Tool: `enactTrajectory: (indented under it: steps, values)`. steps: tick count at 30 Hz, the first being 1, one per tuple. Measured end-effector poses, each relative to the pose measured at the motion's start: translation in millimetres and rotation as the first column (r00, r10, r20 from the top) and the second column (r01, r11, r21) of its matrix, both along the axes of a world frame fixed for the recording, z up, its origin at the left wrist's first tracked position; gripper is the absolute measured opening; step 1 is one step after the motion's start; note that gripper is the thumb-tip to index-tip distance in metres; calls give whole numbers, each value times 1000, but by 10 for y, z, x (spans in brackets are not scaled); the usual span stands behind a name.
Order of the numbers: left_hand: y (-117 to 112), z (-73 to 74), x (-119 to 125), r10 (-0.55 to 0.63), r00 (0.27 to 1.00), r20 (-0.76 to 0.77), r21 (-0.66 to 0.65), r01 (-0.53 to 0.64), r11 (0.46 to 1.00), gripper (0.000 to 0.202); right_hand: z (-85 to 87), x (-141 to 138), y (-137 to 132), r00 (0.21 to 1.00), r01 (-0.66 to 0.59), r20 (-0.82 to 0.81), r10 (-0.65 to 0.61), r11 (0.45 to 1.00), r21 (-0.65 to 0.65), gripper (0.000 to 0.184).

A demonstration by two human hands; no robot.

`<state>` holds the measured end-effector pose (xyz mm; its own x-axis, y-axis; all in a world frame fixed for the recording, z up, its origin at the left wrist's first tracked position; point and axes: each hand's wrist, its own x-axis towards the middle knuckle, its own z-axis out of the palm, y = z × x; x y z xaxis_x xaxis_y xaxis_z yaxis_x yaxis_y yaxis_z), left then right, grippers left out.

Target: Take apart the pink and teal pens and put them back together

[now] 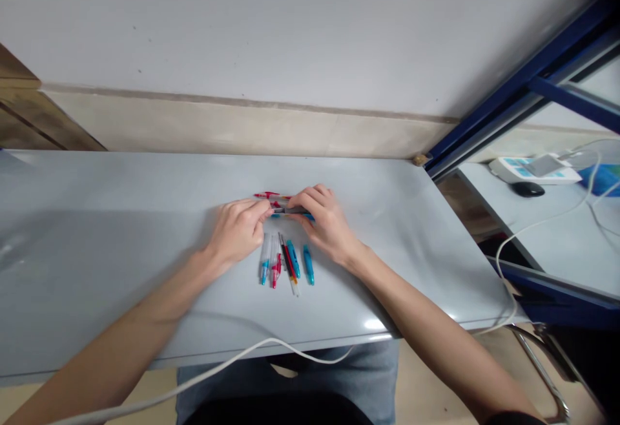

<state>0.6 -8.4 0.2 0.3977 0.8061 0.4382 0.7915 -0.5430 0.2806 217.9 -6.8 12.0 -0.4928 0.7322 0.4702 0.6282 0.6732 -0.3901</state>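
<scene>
Between my two hands lies a dark, slim pen (290, 210), held level above the table. My left hand (241, 228) pinches its left end, and my right hand (324, 221) grips the right end, fingers curled over it. Just behind them is a red and clear pen (266, 194), partly hidden by the fingers. In front of my hands lie clear barrels with a blue tip (264, 270) and a red tip (276, 271), several thin refills (289, 260), and two blue pen parts, one (294, 258) beside the refills and another (309, 265) to the right.
The grey table (121, 250) meets a wall at the back. A white cable (232, 355) crosses the front edge near my lap. On the right, past a blue frame (484, 108), another table holds a black mouse (527, 189) and a white device (513, 170).
</scene>
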Motion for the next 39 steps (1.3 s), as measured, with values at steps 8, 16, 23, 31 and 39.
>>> enactTrajectory:
  steps: [8,16,23,31,39]
  values:
    - [-27,-2,31,10,999,-48,-34,-12,999,21,-36,-25,-1,993,16,113,-21,999,41,28]
    - [-62,54,78,67,994,-82,-82,-74,994,30,15,-27,-25,995,2,97,-5,1000,30,20]
    - [-75,69,90,69,988,-135,-102,-83,991,34,-50,-21,12,999,-29,28,28,999,38,21]
    - [-23,64,31,98,991,-90,-3,-99,995,33,-11,49,6,996,8,-87,-18,993,-119,29]
    - [-51,91,32,-104,993,-61,48,107,993,39,18,19,4,998,-57,-18,56,996,-63,27]
